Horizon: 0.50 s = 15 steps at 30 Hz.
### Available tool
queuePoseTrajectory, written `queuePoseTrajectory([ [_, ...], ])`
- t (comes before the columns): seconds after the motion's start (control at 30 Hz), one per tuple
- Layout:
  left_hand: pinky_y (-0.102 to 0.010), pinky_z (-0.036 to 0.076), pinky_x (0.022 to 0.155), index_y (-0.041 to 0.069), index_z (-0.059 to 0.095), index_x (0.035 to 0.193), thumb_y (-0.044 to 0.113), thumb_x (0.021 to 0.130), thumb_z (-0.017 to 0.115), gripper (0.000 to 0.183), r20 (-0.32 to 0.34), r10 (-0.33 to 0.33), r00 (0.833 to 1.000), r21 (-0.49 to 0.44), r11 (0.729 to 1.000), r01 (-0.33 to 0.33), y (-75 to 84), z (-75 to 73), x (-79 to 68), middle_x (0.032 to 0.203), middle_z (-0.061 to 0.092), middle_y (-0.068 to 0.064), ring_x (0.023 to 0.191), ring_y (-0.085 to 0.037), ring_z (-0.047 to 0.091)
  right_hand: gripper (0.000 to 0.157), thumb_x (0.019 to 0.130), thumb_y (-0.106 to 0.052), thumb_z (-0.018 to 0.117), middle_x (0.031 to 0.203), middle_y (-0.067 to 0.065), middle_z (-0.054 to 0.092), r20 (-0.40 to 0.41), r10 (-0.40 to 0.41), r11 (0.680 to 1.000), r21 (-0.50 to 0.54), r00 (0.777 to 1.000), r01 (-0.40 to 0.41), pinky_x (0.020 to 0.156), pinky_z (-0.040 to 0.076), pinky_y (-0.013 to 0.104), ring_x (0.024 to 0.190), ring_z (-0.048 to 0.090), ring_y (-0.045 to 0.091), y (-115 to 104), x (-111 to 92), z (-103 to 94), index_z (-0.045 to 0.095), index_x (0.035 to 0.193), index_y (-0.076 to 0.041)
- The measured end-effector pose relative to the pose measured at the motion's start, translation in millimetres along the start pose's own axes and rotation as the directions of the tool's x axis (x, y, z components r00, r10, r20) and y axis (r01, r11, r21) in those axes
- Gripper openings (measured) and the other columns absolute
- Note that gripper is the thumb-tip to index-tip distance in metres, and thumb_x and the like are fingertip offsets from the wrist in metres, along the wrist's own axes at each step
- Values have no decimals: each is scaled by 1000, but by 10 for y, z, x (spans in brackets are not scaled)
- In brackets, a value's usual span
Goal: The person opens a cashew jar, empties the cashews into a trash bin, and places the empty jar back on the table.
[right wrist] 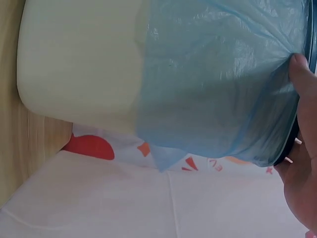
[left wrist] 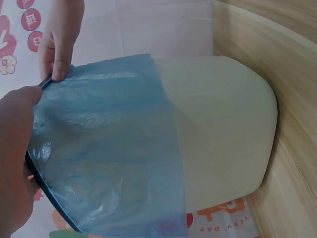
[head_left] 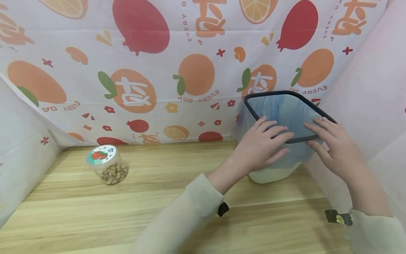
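Note:
A pale trash can (head_left: 269, 175) stands upright at the back right, with a black rim (head_left: 272, 94). A thin blue bag (left wrist: 114, 134) lines it and folds down over the outside of its upper half. My left hand (head_left: 261, 144) grips the rim at the near left, its fingers reaching over into the opening and its thumb outside. At the near right corner my right hand (head_left: 337, 148) holds the rim likewise; in the right wrist view its thumb (right wrist: 300, 69) presses the bag against the outer wall just below the rim, and its fingers are partly hidden behind.
A clear lidded jar (head_left: 109, 165) of cashew-like nuts stands on the left of the wooden tabletop (head_left: 127, 211). A fruit-print cloth (head_left: 158, 81) hangs behind, and a pale cloth side wall (head_left: 377, 106) rises close to the can's right.

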<state>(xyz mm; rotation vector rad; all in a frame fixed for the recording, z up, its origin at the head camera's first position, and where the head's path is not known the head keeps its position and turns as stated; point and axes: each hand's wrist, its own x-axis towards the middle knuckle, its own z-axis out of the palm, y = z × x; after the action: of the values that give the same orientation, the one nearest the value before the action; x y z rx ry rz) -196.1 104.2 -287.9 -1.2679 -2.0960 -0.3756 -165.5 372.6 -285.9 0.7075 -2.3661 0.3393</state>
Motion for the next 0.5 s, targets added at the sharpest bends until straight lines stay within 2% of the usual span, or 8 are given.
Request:
queuePoseTrajectory([
  [0.3, -44, 29, 120, 28, 61, 137, 28, 101, 58, 36, 9, -16, 1000, 1, 1000, 16, -71, -68, -126, 140, 61, 3, 137, -24, 49, 62, 80, -8, 79, 140, 22, 55, -16, 10, 995, -99, 1000, -12, 113, 29, 64, 130, 49, 46, -209, 47, 22, 60, 139, -13],
  [0.5, -44, 31, 119, 28, 62, 136, 27, 100, 60, 36, -23, -4, 1000, 8, 1000, 5, -97, -141, -226, 140, 60, 2, 137, -26, 49, 63, 78, -6, 79, 139, 22, 56, -37, 2, 997, -83, 999, -5, 113, 31, 62, 128, 51, 46, -318, 56, 75, 60, 138, -13],
])
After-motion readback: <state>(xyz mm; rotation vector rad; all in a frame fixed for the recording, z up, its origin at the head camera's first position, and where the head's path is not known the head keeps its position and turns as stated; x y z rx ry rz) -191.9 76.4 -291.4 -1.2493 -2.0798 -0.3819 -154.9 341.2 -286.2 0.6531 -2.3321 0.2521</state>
